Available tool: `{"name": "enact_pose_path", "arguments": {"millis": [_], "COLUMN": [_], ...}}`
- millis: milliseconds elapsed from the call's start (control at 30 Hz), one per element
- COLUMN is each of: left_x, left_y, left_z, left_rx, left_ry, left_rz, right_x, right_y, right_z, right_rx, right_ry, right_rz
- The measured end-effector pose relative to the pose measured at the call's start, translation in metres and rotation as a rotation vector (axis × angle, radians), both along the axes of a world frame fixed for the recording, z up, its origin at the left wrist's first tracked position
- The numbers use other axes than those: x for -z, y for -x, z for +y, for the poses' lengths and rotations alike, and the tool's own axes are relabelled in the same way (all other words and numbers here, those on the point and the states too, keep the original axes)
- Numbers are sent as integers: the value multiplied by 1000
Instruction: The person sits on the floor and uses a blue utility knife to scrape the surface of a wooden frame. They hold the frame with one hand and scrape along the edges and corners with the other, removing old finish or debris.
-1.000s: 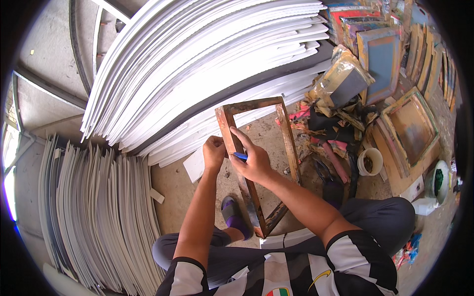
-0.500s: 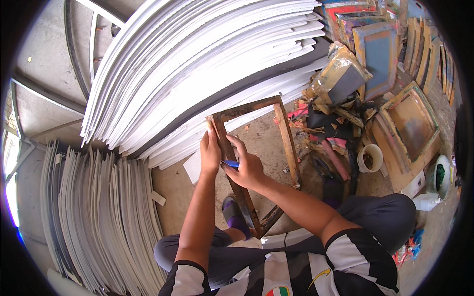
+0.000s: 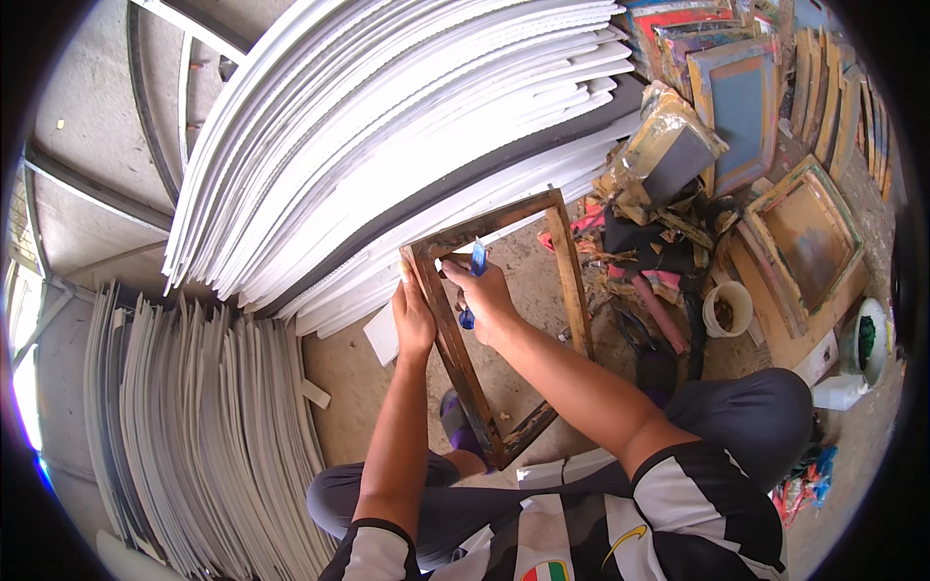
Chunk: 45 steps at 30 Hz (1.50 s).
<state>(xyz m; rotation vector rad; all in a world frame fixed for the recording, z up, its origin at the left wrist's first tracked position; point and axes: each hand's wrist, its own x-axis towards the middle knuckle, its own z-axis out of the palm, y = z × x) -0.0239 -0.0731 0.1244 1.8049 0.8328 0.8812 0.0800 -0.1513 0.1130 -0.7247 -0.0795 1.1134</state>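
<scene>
Right in front of the person, the wooden frame (image 3: 458, 371) stands aslant between the hands, its long left bar passing between them and its far left corner just beyond the left fingertips. Its near end comes down close to the person's feet; I can't tell from up here whether it rests on the floor (image 3: 346, 392).

The left hand (image 3: 414, 320) lies along the outer side of that bar, fingers nearly straight and together, touching the wood. Its thumb is out of sight, so I can't say how firmly it closes round the bar.

The right hand (image 3: 484, 298) is over the frame's opening, just right of the same bar, with fingers curled round a blue tool (image 3: 479, 259). Both ends of the tool poke out past the fist; it looks like a cutter, though its tip is too small to make out. The right forearm crosses above the frame's other long bar and hides a stretch of it.

Beyond both hands leans a stack of white panels (image 3: 387, 145), cut off at the top of the view. Left of the left hand stand packed grey sheets (image 3: 194, 416). Well to the right of the right hand are a dark heap of scraps (image 3: 654, 237) and a pale bucket (image 3: 742, 302).
</scene>
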Motion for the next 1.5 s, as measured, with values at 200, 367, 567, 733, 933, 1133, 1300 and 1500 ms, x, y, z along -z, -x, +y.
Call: {"name": "enact_pose_path", "arguments": {"millis": [200, 367, 567, 733, 933, 1133, 1300, 1500], "left_x": [5, 4, -3, -3, 2, 5, 3, -1], "left_y": [4, 0, -4, -4, -2, 6, 5, 8], "left_z": [3, 0, -4, -3, 0, 7, 2, -2], "left_rx": [33, 19, 23, 21, 24, 51, 54, 95], "left_ry": [3, 17, 62, 79, 36, 20, 48, -69], "left_rz": [-23, -38, -25, -12, -21, 19, 8, -17], "right_x": [1, 2, -2, 3, -4, -30, -39, -8], "right_y": [7, 9, 7, 7, -3, -21, -20, -1], "right_z": [5, 5, 4, 10, 8, -7, -17, -20], "right_rx": [78, 107, 103, 123, 49, -132, -121, 193], "right_ry": [-5, -26, -39, -82, -63, 107, 107, -25], "right_rz": [55, 34, 39, 55, 80, 141, 191, -375]}}
